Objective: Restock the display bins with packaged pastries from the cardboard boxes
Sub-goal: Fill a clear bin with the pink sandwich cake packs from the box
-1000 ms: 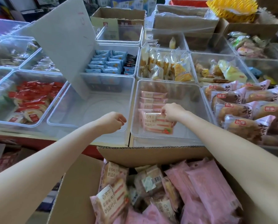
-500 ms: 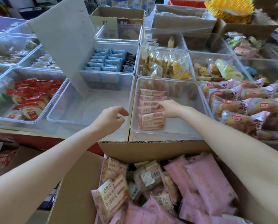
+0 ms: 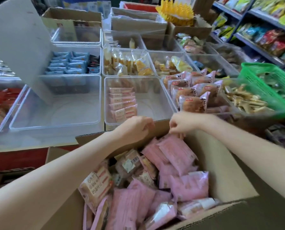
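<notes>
Chinese characters in brown, not clearly legible, on the front of a pastry packet [image 3: 97, 186] at the cardboard box's [image 3: 221, 173] left side, barcode sticker [image 3: 135, 159] on a clear packet mid-box, small red labels [image 3: 189, 99] on brown bread packets, unreadable

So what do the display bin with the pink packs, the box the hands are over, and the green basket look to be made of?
Display bin: clear, glossy hard plastic, going by the see-through walls. Box: brown corrugated cardboard, matte; fluting shows along its far edge. Green basket: probably moulded plastic, with an open mesh wall. Pink packs in the box: thin plastic film by their look, creased and softly shiny.
</notes>
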A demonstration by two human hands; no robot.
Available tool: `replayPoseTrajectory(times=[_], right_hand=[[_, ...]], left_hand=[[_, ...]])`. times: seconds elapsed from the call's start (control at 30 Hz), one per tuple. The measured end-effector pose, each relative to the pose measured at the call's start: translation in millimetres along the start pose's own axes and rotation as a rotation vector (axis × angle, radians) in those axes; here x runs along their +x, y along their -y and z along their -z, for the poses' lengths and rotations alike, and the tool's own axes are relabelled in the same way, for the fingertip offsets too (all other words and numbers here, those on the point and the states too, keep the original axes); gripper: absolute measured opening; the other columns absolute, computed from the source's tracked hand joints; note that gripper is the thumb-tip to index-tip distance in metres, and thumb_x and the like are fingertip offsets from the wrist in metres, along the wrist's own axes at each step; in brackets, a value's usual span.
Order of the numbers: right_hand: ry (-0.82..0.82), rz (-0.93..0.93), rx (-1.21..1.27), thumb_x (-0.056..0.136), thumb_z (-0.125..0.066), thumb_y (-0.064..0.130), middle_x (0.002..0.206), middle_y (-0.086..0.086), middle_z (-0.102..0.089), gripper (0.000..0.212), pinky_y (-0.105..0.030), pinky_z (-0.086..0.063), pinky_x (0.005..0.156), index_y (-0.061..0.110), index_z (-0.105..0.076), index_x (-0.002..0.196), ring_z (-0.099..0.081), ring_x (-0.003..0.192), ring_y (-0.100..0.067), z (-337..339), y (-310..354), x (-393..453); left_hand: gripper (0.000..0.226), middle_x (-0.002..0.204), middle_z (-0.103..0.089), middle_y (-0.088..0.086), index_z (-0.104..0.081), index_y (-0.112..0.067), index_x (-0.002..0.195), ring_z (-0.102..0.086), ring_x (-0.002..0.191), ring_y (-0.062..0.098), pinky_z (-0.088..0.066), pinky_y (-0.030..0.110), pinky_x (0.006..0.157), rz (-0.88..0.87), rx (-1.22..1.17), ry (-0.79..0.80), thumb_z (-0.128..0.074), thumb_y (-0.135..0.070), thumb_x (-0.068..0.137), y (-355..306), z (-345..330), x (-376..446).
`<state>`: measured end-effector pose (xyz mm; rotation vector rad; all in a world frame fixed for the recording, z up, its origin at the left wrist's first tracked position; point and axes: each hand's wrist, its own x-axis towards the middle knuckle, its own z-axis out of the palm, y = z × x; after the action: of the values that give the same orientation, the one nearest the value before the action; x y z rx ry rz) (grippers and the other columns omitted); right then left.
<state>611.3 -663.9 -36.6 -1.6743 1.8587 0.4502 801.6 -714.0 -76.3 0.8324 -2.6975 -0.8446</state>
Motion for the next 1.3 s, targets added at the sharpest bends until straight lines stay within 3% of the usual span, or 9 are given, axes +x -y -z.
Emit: replayPoseTrajectory(times=[0.13, 0.27, 0.47, 0.53, 0.63, 0.77, 1.0, 1.17, 1.3], right_hand=[[0.072, -0.157, -0.183, 0.086, -0.061, 0.043, 0.120, -0.012, -0.060, 0.053, -0.029, -0.046, 0.079, 0.002, -0.056, 0.119, -0.059, 0.106, -0.028, -65.3, -2.7, 8.3], [0.005, -0.362, -0.046, 0.085, -0.061, 0.039, 0.144, -0.023, -0.035, 0.074, -0.047, -0.034, 0.102, 0.001, -0.031, 0.141, -0.041, 0.127, -0.039, -118.0, 2.6, 31.7], [-0.001, -0.158, 0.053, 0.082, -0.054, 0.013, 0.104, -0.014, -0.064, 0.019, -0.031, -0.048, 0.070, 0.006, -0.060, 0.098, -0.062, 0.086, -0.026, -50.4, 3.4, 6.9], [0.093, -0.083, 0.237, 0.082, -0.053, 0.011, 0.092, -0.010, -0.062, 0.024, -0.027, -0.044, 0.059, 0.002, -0.063, 0.103, -0.054, 0.071, -0.019, -16.8, 10.9, -3.2], [0.195, 0.011, 0.384, 0.083, -0.049, 0.005, 0.085, -0.005, -0.053, 0.036, -0.018, -0.041, 0.048, -0.002, -0.057, 0.117, -0.048, 0.063, -0.014, 22.2, 29.5, -17.1], [0.244, 0.181, 0.363, 0.092, -0.055, 0.016, 0.108, -0.003, -0.063, 0.028, -0.026, -0.053, 0.080, 0.013, -0.057, 0.119, -0.063, 0.094, -0.017, 55.5, 42.5, -17.9], [-0.203, 0.317, 0.150, 0.080, -0.072, 0.033, 0.100, 0.008, -0.058, 0.044, -0.027, -0.048, 0.085, 0.019, -0.055, 0.118, -0.056, 0.097, -0.013, 78.3, 56.4, 24.3], [-0.436, 0.326, 0.108, 0.083, -0.070, 0.027, 0.100, 0.003, -0.060, 0.020, -0.031, -0.049, 0.079, 0.021, -0.058, 0.099, -0.056, 0.093, -0.016, 86.4, 71.9, 66.1], [-0.622, 0.209, -0.132, 0.090, -0.052, 0.011, 0.103, -0.005, -0.063, 0.011, -0.031, -0.042, 0.067, 0.022, -0.053, 0.092, -0.060, 0.092, -0.025, 83.6, 72.0, 103.9]], left_hand=[[0.036, 0.111, -0.062, 0.004, -0.062, -0.012, 0.111, -0.058, 0.104, 0.022, -0.045, 0.033, 0.092, 0.001, 0.106, 0.188, -0.043, 0.000, 0.082, -0.5, -14.1, 1.1], [0.038, 0.116, -0.061, 0.002, -0.059, -0.014, 0.114, -0.055, 0.109, 0.020, -0.043, 0.034, 0.095, 0.045, 0.158, 0.271, -0.043, -0.001, 0.083, 4.9, -19.5, -1.2], [0.058, 0.119, -0.050, -0.004, -0.042, -0.019, 0.132, -0.056, 0.105, 0.017, -0.047, 0.029, 0.090, 0.135, 0.062, 0.355, -0.069, -0.026, 0.081, -2.7, 4.1, 5.2], [0.075, 0.120, -0.048, -0.006, -0.036, -0.025, 0.136, -0.055, 0.106, 0.016, -0.047, 0.031, 0.093, 0.198, -0.037, 0.404, -0.076, -0.034, 0.073, -7.4, 15.0, 7.9], [0.048, 0.107, -0.062, 0.002, -0.051, -0.026, 0.114, -0.060, 0.087, 0.015, -0.053, 0.030, 0.081, 0.225, -0.093, 0.336, -0.076, -0.034, 0.073, -11.9, 37.9, 9.4], [0.017, 0.082, -0.061, -0.010, -0.060, -0.022, 0.095, -0.054, 0.066, 0.004, -0.044, 0.011, 0.051, 0.344, -0.140, 0.304, -0.067, -0.031, 0.082, -0.5, 76.4, 1.6], [0.015, 0.094, -0.069, 0.009, -0.068, -0.010, 0.089, -0.064, 0.089, 0.021, -0.053, 0.032, 0.085, 0.510, -0.524, -0.200, -0.067, -0.024, 0.083, 43.7, 104.5, -4.9], [0.010, 0.083, -0.064, -0.002, -0.067, -0.011, 0.094, -0.060, 0.074, 0.006, -0.051, 0.010, 0.060, 0.487, -0.613, -0.498, -0.064, -0.016, 0.086, 47.6, 108.0, 19.7], [0.024, 0.081, -0.063, -0.002, -0.065, -0.013, 0.086, -0.057, 0.075, 0.010, -0.050, 0.020, 0.073, 0.577, -0.787, -0.697, -0.046, 0.003, 0.090, 67.8, 98.7, 27.0]])
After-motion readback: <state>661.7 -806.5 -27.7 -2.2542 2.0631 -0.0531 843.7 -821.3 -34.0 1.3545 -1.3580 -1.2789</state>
